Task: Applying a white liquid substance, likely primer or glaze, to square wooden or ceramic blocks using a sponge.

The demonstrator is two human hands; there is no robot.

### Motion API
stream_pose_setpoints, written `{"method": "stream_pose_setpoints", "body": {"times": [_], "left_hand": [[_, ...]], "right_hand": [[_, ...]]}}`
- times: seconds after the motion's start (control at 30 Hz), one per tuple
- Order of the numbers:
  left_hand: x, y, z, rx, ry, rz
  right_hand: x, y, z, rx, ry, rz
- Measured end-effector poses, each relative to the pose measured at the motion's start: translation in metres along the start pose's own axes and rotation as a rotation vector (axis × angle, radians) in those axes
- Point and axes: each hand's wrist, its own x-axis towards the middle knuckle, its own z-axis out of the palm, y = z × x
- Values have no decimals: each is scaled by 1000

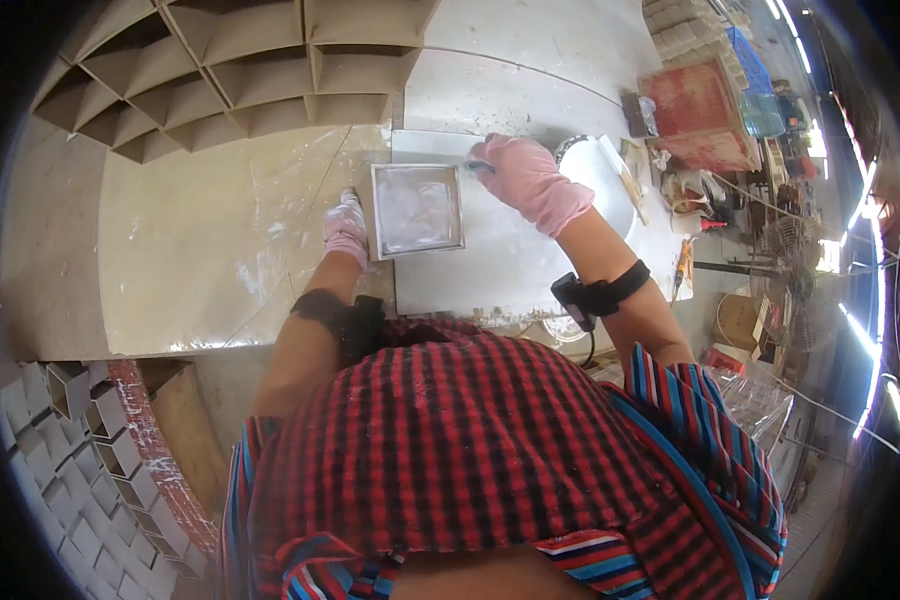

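Head view: person at a workbench, both hands in pink gloves, listed near to far.
Shirt [470, 440]: red-and-black check, fills the lower frame.
Forearms: each carries a black strap; the right one bears a small black device [573, 296].
Left hand [347, 230]: fingers laid flat and loosely spread, pressing on the bench just left of the tray; it grasps nothing and touches or nearly touches the tray's left rim.
Tray [417, 210]: square, shallow, metal rim, pale grey-white contents; it sits on the grey sheet, between the two hands.
Sheet [500, 260]: grey, flat, lying on the bench under the tray.
Right hand [530, 182]: curled closed around a small tool [478, 166], whose pale tip points at the tray's upper right corner.
Step in hand: judged to be working or levelling the tray's contents, the tool starting at that corner while the other hand steadies the tray.
Next move calls for: probably an even stroke across the surface, with the left hand keeping the tray from sliding.
Bench [200, 250]: beige, smeared with white streaks.
Round pan [595, 170]: pale, just beyond the right hand.
Cardboard grid [240, 70]: open cells, at the far left of the bench.
Red box [700, 110]: far right, among clutter too small to tell.
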Motion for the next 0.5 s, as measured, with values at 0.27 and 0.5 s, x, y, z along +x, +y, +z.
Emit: {"method": "stream_pose_setpoints", "body": {"times": [0.27,0.5], "left_hand": [[-12,6,-11,244,-77,58],[-31,37,-26,27,-38,-38]], "right_hand": [[-12,-23,28,-94,75,-112],[-25,-39,18,29,-277,-114]]}}
